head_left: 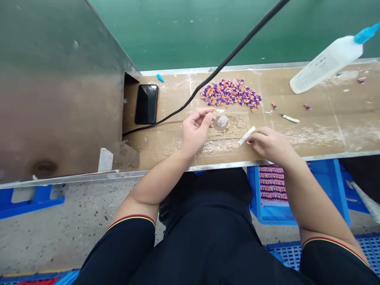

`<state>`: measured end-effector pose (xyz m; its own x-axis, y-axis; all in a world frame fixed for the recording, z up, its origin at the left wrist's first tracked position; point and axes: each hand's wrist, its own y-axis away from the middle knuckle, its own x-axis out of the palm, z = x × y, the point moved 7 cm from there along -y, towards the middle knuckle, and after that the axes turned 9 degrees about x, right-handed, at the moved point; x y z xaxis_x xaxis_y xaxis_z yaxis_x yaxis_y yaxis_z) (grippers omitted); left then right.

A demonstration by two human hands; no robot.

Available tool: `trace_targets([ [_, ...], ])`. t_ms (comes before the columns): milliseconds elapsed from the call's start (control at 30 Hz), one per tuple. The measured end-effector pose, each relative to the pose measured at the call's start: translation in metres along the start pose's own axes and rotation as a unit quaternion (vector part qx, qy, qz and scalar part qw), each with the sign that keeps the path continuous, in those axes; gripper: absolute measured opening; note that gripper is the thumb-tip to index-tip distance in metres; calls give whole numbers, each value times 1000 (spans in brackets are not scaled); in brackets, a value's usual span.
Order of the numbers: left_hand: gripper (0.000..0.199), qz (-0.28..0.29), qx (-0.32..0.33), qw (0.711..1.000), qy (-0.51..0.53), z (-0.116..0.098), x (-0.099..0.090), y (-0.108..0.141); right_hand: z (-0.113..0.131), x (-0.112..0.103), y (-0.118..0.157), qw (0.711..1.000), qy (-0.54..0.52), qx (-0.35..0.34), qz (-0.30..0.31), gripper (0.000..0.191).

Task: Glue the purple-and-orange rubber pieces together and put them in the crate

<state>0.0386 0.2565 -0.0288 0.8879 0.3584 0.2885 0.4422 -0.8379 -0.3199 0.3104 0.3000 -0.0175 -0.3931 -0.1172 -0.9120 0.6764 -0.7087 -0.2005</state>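
Black short-sleeved top (213, 241), red and yellow stripes edging both cuffs, bare forearms

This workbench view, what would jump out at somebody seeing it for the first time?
Probably the heap of small purple, orange and pink pieces in the middle of the cardboard-covered bench, just beyond the two hands. Next, the large white bottle with a bright blue tip, leaning at the right of the view. A thick black cable also cuts diagonally across the scene, passing by a dark phone at the left.
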Motion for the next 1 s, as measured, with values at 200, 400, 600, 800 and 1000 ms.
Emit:
trace_targets([
  [200, 25, -9, -3, 999, -40, 0, -5, -4, -11, -9, 18, 990, -96, 72, -74, 42],
  [400, 22, -21, -6, 997, -75, 7, -9, -6, -10, 11, 13, 981, -129, 126, -70, 17],
  [600, 32, -19, 18, 996, -90, 7, -11, -6, -31, -21, 74, 945, -189, 228, -138, 18],
  [800, 8, -22, 86, 993, -77, 3, -10, -8, -81, -34, 238, 838, -46, 544, -16, 18],
  [1000, 23, -23, 105, 992, -67, 3, -6, -9, -59, 54, 300, 752, 28, 570, 328, 23],
])
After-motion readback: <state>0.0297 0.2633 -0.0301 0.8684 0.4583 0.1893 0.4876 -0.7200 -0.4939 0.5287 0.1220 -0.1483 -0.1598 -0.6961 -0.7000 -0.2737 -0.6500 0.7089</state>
